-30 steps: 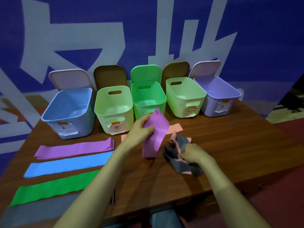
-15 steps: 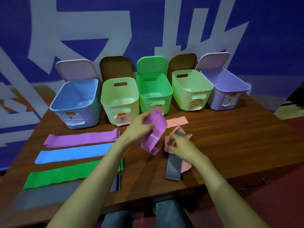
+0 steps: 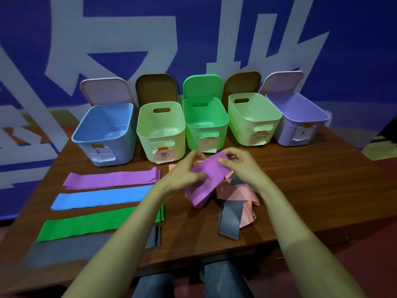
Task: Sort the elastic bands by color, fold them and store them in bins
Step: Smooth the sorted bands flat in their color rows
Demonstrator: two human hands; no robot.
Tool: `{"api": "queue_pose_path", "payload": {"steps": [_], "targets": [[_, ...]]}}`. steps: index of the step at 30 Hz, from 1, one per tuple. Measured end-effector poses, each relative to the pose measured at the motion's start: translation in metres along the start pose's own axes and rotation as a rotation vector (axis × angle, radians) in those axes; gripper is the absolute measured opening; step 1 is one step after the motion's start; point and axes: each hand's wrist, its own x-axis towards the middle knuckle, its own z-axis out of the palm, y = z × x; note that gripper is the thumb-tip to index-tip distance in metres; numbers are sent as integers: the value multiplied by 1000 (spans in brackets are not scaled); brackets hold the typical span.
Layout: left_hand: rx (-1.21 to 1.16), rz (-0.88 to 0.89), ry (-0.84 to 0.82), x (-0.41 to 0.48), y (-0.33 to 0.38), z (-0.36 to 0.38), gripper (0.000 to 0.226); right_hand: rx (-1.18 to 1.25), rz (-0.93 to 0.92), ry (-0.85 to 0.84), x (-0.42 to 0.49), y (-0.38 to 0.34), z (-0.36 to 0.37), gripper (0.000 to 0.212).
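Both hands hold one purple elastic band (image 3: 206,181) above the table's middle; my left hand (image 3: 184,171) pinches its left side and my right hand (image 3: 238,164) grips its top right corner. Under it lie a loose pile of pink bands (image 3: 240,196) and a grey band (image 3: 229,220). To the left, flat stacks lie in rows: purple (image 3: 111,179), blue (image 3: 103,197), green (image 3: 90,224) and grey (image 3: 71,250). Along the back stand a blue bin (image 3: 105,134), a pale green bin (image 3: 161,130), a green bin (image 3: 206,123), another pale green bin (image 3: 253,119) and a lilac bin (image 3: 298,123).
All the bins are open, with their lids propped upright behind them, and paper labels are taped on their fronts. The wooden table (image 3: 311,194) is bare on its right side. A blue and white wall rises behind the bins. My knees show under the front edge.
My right hand let go of the grey and pink bands, which now lie on the table, and came up to grip the purple band that my left hand was holding alone.
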Motion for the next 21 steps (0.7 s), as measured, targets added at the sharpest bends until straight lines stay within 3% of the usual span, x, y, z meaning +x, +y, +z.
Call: {"api": "queue_pose_path", "payload": {"steps": [4,7,11,15,21], "targets": [[-14,-111,-105,-4,-24,12,54,-98,-200,191,7,-10,0,8],[75,-147,-74,-4,-39,27,44,-152,-288,245,8,-28,0,8],[4,-185,-23,-4,-47,30,32,-84,-308,326,16,-47,-12,10],[-30,-168,96,-8,-51,11,30,-76,-339,375,30,-51,-27,9],[-72,-140,414,-24,-42,-63,29,-70,-291,402,59,-42,-24,14]]}}
